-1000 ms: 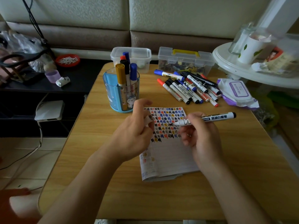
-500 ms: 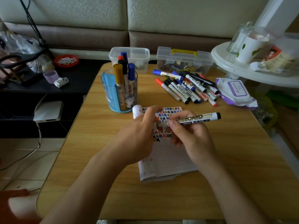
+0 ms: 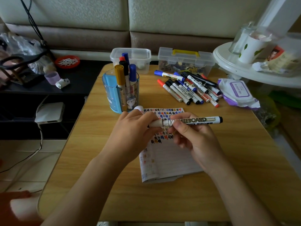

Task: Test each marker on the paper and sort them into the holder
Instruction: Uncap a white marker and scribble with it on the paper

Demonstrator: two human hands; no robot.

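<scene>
Over the paper (image 3: 172, 157) at centre frame, my left hand (image 3: 132, 131) curls round the left end of a whiteboard marker (image 3: 195, 120); my right hand (image 3: 195, 141) pinches its barrel, holding it level. Just above, left of centre, the blue holder (image 3: 112, 95) stands on the bench (image 3: 162, 201); loose markers (image 3: 187, 88) lie heaped at upper right.

Open lane btwn holder (image 3: 112, 95) & marker pile (image 3: 189, 88); clear boxes (image 3: 185, 62) behind, wipes pack (image 3: 237, 92) rt, free tabletop (image 3: 162, 201) in front.
</scene>
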